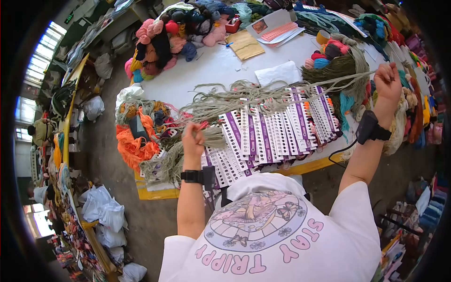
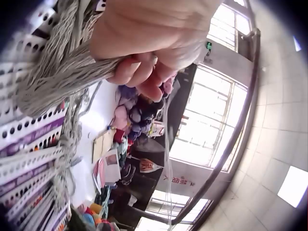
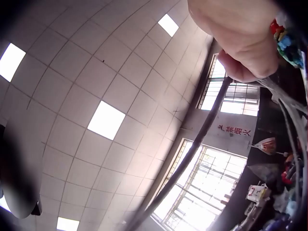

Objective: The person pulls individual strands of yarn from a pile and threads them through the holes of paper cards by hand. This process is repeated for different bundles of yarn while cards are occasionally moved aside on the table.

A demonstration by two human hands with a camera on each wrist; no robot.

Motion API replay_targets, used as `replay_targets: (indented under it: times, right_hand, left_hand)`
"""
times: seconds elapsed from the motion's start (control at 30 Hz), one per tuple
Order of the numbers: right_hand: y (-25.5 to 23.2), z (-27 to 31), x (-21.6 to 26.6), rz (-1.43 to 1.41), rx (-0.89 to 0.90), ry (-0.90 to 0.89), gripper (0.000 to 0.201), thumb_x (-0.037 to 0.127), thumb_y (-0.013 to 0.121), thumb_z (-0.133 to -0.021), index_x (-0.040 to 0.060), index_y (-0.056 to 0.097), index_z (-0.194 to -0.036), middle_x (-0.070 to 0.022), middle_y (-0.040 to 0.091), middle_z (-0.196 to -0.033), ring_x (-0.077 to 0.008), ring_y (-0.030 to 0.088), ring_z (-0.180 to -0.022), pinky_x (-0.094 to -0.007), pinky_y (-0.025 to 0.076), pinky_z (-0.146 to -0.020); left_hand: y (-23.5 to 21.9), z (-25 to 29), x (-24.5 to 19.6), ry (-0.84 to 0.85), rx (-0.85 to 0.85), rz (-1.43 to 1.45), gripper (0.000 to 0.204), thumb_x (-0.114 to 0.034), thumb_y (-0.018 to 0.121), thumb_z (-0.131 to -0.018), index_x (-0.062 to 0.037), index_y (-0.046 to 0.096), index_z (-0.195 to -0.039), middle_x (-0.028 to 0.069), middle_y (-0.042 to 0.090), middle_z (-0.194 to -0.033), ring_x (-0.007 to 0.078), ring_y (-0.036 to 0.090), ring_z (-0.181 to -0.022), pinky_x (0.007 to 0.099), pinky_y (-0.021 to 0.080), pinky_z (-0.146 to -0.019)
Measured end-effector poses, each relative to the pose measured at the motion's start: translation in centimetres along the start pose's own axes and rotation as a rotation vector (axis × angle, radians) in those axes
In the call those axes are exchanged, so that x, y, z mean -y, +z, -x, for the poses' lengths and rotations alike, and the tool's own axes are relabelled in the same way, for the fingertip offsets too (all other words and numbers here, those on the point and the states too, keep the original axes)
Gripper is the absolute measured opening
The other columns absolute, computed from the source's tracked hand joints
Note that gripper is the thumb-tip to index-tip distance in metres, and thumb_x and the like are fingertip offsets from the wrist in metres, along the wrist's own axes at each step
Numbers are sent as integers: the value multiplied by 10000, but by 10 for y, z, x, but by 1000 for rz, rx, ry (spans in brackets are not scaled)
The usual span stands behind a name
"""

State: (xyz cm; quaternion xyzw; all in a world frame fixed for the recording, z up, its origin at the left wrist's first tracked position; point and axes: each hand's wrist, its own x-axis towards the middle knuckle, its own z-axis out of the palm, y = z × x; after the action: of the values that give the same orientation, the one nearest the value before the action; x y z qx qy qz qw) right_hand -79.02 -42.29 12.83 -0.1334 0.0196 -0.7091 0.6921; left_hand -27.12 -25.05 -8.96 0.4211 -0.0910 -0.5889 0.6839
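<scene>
My left hand grips a thick hank of grey-green embroidery thread, its looped end hanging over the cards in the left wrist view. Out at the far right, my raised right hand holds long grey strands with curled fingers. These strands run taut from it leftward over the table between the two hands. Beneath them lie rows of white and purple punched thread cards, fanned side by side. More loose grey thread is heaped along the cards' far side.
Orange yarn piles up at the table's left end. Coloured skeins fill the back left, and olive yarn hangs at the right. A brown envelope, an open booklet and white cloth lie mid-table.
</scene>
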Motion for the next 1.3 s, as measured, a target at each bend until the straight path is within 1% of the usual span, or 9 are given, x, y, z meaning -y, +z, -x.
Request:
replay_targets:
  times: [0.13, 0.3, 0.4, 0.5, 0.67, 0.8, 0.97, 1.0, 1.3]
  right_hand:
    - [12, 10, -24, 243, 25, 38, 126, 114, 444, -866, 2, 491, -831, -2, 393, -588, -99, 390, -523, -225, 371, -484]
    - [47, 29, -105, 652, 273, 291, 184, 178, 424, -889, 19, 510, -922, -18, 490, -713, -115, 514, -689, -298, 491, -766]
    - [100, 50, -141, 824, 183, 148, 147, 105, 369, -900, -9, 461, -919, -29, 435, -697, -119, 449, -628, -244, 432, -596]
    - [133, 50, -142, 629, 322, 207, 222, 183, 389, -898, 31, 499, -1019, -127, 570, -960, -217, 573, -907, -378, 504, -780]
    - [168, 36, -145, 672, 817, 106, 254, 167, 331, -915, -29, 477, -981, -123, 555, -885, -212, 570, -843, -373, 502, -827]
    - [183, 46, -155, 528, 836, 121, 266, 165, 311, -922, -40, 471, -981, -126, 540, -909, -216, 561, -844, -359, 481, -863]
    - [161, -4, -97, 323, 930, 391, 248, 152, 357, -911, -7, 436, -1084, -154, 517, -956, -264, 531, -965, -331, 475, -824]
    - [176, 12, -99, 263, 288, 204, 169, 194, 433, -887, 93, 547, -814, 11, 480, -577, -98, 420, -474, -251, 481, -509]
    - [125, -9, -19, 190, 390, 177, 137, 27, 330, -871, 13, 374, -742, -11, 271, -569, -108, 286, -506, -227, 254, -452]
  left_hand:
    - [-40, -14, -17, 41, -321, 78, 125, -239, 518, -833, -125, 529, -783, -36, 548, -690, 40, 267, -384, 207, 218, -349]
    - [16, 2, 0, 42, -49, -88, 112, -205, 593, -787, -107, 569, -837, -53, 518, -654, 22, 283, -407, 203, 215, -362]
    - [69, 25, 24, 11, 184, -423, 107, -175, 616, -770, -86, 595, -825, -66, 490, -627, 5, 348, -459, 184, 258, -398]
    - [107, 39, 63, 171, 380, -751, 164, -158, 636, -754, -54, 617, -879, -42, 491, -659, 37, 437, -570, 176, 343, -498]
    - [135, 41, 86, 475, 302, -1048, 386, -135, 665, -718, -41, 546, -1072, -46, 471, -716, 23, 395, -578, 177, 327, -493]
    - [140, 31, 85, 224, 391, -707, 174, -104, 607, -762, -10, 573, -904, 18, 518, -743, 88, 441, -687, 227, 369, -621]
    - [127, 26, 87, 410, 375, -542, 86, -84, 527, -814, -11, 571, -801, 8, 543, -689, 88, 462, -625, 243, 380, -581]
    - [119, 23, 86, 458, 366, -562, 94, -87, 515, -819, -15, 569, -793, 9, 543, -671, 91, 465, -611, 249, 383, -571]
    - [66, 10, 62, 710, 216, -1245, 135, -121, 473, -806, -18, 543, -752, 45, 518, -623, 124, 478, -588, 274, 385, -550]
